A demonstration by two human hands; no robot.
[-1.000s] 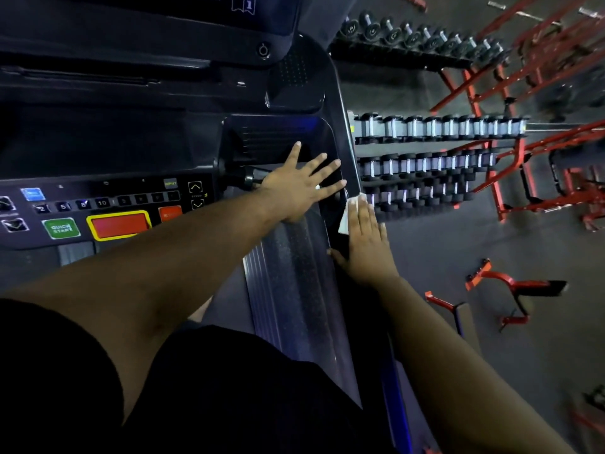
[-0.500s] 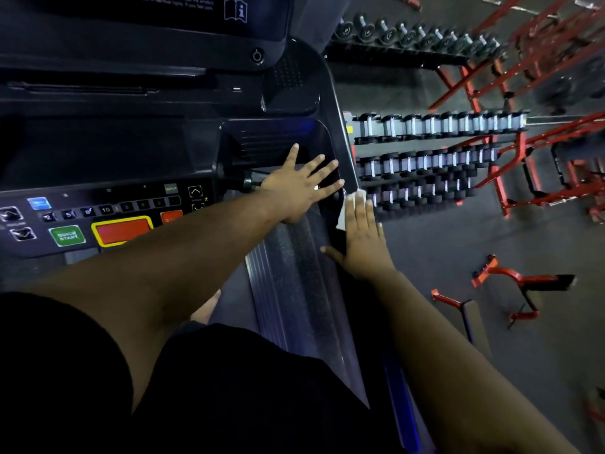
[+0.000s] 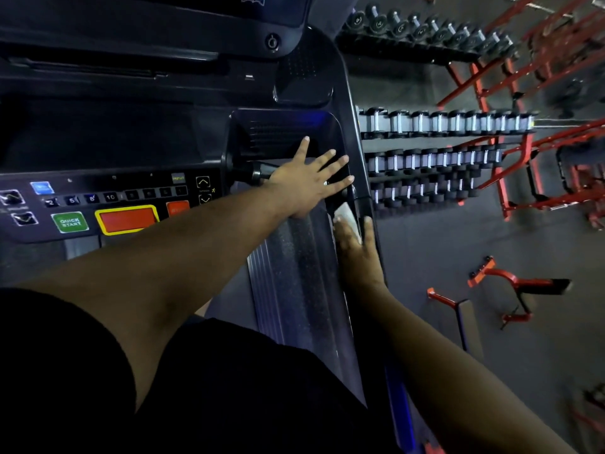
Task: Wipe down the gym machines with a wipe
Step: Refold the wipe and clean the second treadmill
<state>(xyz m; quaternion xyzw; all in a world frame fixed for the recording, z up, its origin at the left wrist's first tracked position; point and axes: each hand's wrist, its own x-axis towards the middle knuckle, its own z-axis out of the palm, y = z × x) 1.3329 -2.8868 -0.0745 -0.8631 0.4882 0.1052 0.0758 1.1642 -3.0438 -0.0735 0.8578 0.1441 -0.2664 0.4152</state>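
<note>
Mid-wipe on the treadmill's [image 3: 294,273] right side rail: right hand [image 3: 358,253] flat, fingers straight, pressing a white wipe [image 3: 347,218] onto the rail edge, left hand [image 3: 307,183] spread and braced by the tray; next, likely sliding along under steady pressure.

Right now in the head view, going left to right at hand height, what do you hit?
Green quick start button → yellow-framed red stop button → left hand, spread flat on the treadmill → white wipe under the right hand → dumbbell rack → red bench frame on the floor.
</note>
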